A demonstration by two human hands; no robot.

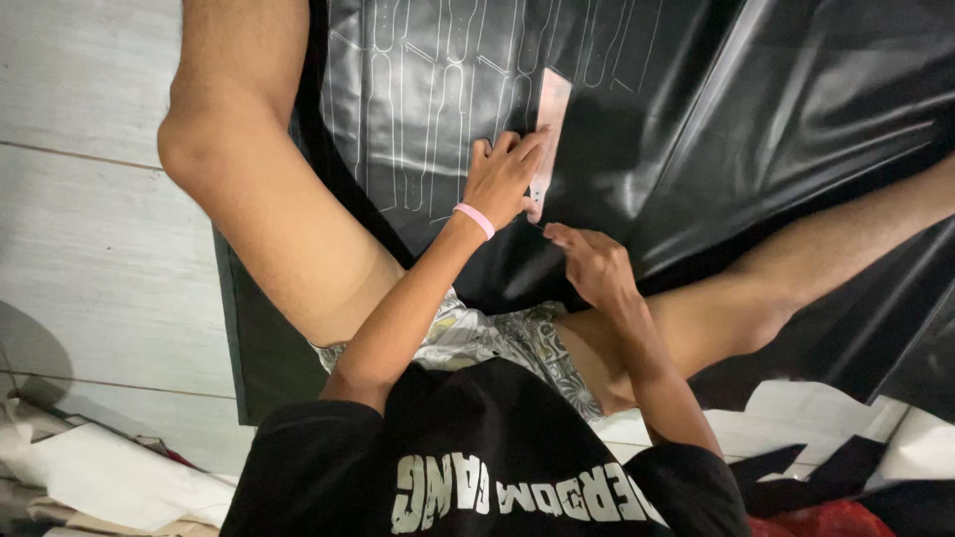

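Note:
A black leather-like sheet (756,119) lies over the floor between my spread legs. Several long white outlines are traced on it (428,89). My left hand (502,179), with a pink wristband, presses a narrow pale pink template (552,109) flat on the sheet. My right hand (589,264) is just below the template's near end. Its fingers are pinched on what looks like a thin pen, and only the tip shows beside the template.
Pale floor tiles (80,199) lie to the left. Crumpled white paper (109,477) sits at the lower left. Black offcuts and something red (826,517) lie at the lower right. My bare knees flank the sheet.

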